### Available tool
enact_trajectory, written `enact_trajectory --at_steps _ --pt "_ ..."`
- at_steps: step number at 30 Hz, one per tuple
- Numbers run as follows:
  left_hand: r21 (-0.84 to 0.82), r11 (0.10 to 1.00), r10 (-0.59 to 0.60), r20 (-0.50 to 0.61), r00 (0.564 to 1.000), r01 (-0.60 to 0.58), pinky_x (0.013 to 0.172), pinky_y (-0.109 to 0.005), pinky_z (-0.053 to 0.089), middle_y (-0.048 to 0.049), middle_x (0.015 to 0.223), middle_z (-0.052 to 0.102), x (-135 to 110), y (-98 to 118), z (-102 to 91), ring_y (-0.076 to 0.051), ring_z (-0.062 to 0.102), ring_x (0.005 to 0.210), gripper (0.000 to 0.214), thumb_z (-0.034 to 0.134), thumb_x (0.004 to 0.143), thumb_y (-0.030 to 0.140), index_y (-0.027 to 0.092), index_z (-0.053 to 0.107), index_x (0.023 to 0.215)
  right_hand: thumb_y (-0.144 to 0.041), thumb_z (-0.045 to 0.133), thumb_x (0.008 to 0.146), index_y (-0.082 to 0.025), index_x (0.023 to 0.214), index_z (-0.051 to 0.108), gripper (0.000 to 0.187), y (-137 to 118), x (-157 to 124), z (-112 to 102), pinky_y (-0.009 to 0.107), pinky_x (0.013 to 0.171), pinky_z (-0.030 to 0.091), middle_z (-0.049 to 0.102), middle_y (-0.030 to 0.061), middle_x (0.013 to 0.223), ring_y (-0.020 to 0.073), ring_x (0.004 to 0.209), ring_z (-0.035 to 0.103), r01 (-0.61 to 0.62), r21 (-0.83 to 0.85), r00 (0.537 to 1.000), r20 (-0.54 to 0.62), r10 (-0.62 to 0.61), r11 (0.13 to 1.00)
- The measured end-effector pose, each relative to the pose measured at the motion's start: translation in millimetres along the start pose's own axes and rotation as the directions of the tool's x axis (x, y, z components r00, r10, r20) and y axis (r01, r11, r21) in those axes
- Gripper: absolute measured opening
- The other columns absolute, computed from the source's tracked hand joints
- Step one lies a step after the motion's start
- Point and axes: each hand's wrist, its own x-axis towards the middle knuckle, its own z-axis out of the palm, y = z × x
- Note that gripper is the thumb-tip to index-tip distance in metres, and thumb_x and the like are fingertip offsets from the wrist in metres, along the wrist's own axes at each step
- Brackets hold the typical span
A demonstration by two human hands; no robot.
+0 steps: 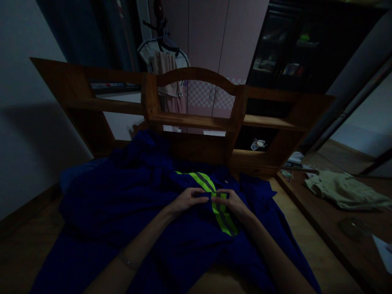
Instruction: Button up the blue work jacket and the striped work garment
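A dark blue work garment (128,204) lies spread in loose folds over a wooden surface in front of me. Across it runs a yellow-green and grey reflective strip (225,220). My left hand (191,199) pinches the blue cloth just left of the strip, thumb and fingers together. Close beside it, my right hand (229,201) grips the cloth at the strip itself. Between the two hands the fabric is raised in a fold. Whether anything small sits under the fingertips cannot be made out in the dim light.
Behind the garment stands a wooden headboard (196,121) with open shelves. Clothes hang on a coat stand (159,28) before pink cupboard doors (205,36). On the right, a brown wooden tabletop (324,212) bears a pale green cloth (343,190) and a glass dish (353,226).
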Motion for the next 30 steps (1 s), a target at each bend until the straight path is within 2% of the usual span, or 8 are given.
enact_trajectory --at_steps 3,9,14,18,21,26,30 --pt "0.054 0.998 0.044 -0.018 0.999 -0.043 0.073 -0.028 0.048 -0.0071 0.097 0.07 2 -2 -0.1 -0.021 0.064 0.086 0.042 0.07 0.071 0.045 0.014 0.066 0.099 -0.045 0.081 0.055 -0.017 0.088 0.064 0.047 1 1 1 0.023 0.055 0.044 0.066 0.001 0.073 0.015 0.059 0.06 0.012 -0.006 0.999 -0.032 -0.013 1.0" --pt "0.26 0.956 0.165 -0.105 0.981 -0.133 0.079 -0.029 0.048 -0.0064 0.096 0.069 6 -5 1.8 -0.021 0.062 0.089 0.035 0.065 0.075 0.042 0.014 0.068 0.095 -0.05 0.079 0.056 -0.017 0.073 0.057 0.043 3 2 0 0.02 0.049 0.037 0.058 -0.0041 0.06 0.0104 0.05 0.052 0.107 -0.066 0.993 0.055 -0.104 0.992" --pt "0.426 0.879 0.315 -0.186 0.931 -0.212 0.085 -0.028 0.046 -0.0051 0.096 0.069 6 -9 10.3 -0.021 0.062 0.092 0.024 0.061 0.078 0.034 0.016 0.067 0.093 -0.05 0.078 0.057 -0.017 0.073 0.056 0.043 5 5 -1 0.02 0.05 0.038 0.059 -0.0036 0.063 0.0103 0.052 0.052 0.157 -0.078 0.986 0.062 -0.152 0.985" --pt "0.499 0.835 0.387 -0.233 0.892 -0.232 0.085 -0.028 0.046 -0.0034 0.096 0.068 5 -11 16.2 -0.02 0.062 0.093 0.021 0.06 0.077 0.031 0.018 0.065 0.093 -0.05 0.078 0.056 -0.018 0.084 0.06 0.046 9 9 -1 0.021 0.052 0.041 0.061 -0.003 0.067 0.012 0.054 0.055 0.121 -0.074 0.993 0.003 -0.121 0.99" --pt "0.508 0.83 0.398 -0.246 0.884 -0.232 0.085 -0.027 0.046 -0.0025 0.096 0.068 2 -9 17.7 -0.019 0.061 0.093 0.021 0.059 0.079 0.034 0.019 0.064 0.094 -0.051 0.078 0.055 -0.018 0.09 0.062 0.051 11 10 -2 0.022 0.053 0.043 0.063 -0.0019 0.072 0.0134 0.057 0.057 0.109 -0.091 0.993 -0.032 -0.113 0.99" --pt "0.452 0.859 0.365 -0.208 0.908 -0.241 0.087 -0.026 0.045 -0.002 0.099 0.068 2 -7 14.0 -0.019 0.061 0.096 0.026 0.06 0.081 0.041 0.02 0.065 0.095 -0.051 0.077 0.056 -0.017 0.093 0.065 0.051 10 9 -2 0.022 0.054 0.043 0.064 -0.001 0.073 0.0149 0.061 0.059 0.129 -0.134 0.99 -0.047 -0.136 0.983" --pt "0.42 0.876 0.345 -0.201 0.917 -0.237 0.087 -0.026 0.045 -0.0033 0.1 0.068 6 -9 10.6 -0.02 0.061 0.096 0.027 0.062 0.08 0.041 0.019 0.065 0.095 -0.05 0.077 0.058 -0.017 0.094 0.065 0.05 11 9 -2 0.022 0.056 0.043 0.065 0.0 0.075 0.0158 0.063 0.06 0.111 -0.141 0.99 -0.066 -0.121 0.984"
